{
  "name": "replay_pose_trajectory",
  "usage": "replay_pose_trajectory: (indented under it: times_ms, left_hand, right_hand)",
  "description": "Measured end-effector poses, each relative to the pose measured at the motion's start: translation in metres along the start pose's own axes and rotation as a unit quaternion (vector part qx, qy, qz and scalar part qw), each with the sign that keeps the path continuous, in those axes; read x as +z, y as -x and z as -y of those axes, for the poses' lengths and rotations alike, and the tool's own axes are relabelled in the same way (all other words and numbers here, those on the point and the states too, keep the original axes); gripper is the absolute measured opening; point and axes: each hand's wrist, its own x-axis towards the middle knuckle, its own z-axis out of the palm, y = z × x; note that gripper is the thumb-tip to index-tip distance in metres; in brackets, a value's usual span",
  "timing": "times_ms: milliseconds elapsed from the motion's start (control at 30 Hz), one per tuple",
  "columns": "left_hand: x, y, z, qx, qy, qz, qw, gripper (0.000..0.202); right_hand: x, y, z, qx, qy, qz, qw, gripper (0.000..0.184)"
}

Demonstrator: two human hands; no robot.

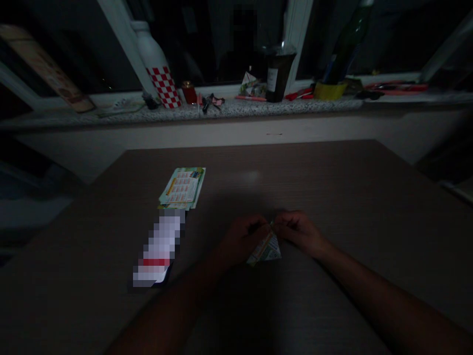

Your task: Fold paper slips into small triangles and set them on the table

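Note:
A small folded piece of printed paper (269,249), roughly triangular, is between my two hands just over the dark wooden table (332,197). My left hand (249,231) pinches it near its top from the left side. From the right, my right hand (298,230) pinches the same tip, with the fingertips of both hands almost meeting. The paper's wider lower part hangs or rests below the fingers; in the dim light I cannot tell which. Part of the top is hidden by my fingers.
Left of my hands lie a stack of printed sheets (183,190) and a phone (158,251) with a lit, blurred screen. Along the stone windowsill (236,109) stand a checkered bottle (164,81), a dark cup (279,74), a green bottle (345,47), a yellow tape roll (330,91) and a folded paper shape (251,85).

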Motion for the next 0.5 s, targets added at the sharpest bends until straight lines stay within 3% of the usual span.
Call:
replay_pose_trajectory:
  times_ms: [100, 367, 500]
  left_hand:
    - [0.001, -0.001, 0.003, -0.008, 0.011, -0.011, 1.000, 0.024]
    - [-0.004, -0.002, 0.008, -0.031, 0.006, -0.025, 0.999, 0.031]
    - [-0.005, -0.002, 0.006, -0.046, 0.025, -0.040, 0.998, 0.031]
  right_hand:
    - [0.000, 0.000, 0.000, -0.006, -0.009, -0.031, 0.999, 0.025]
    - [-0.010, -0.001, -0.001, -0.045, 0.000, -0.184, 0.982, 0.024]
    - [-0.009, -0.001, -0.003, -0.036, -0.032, -0.171, 0.984, 0.024]
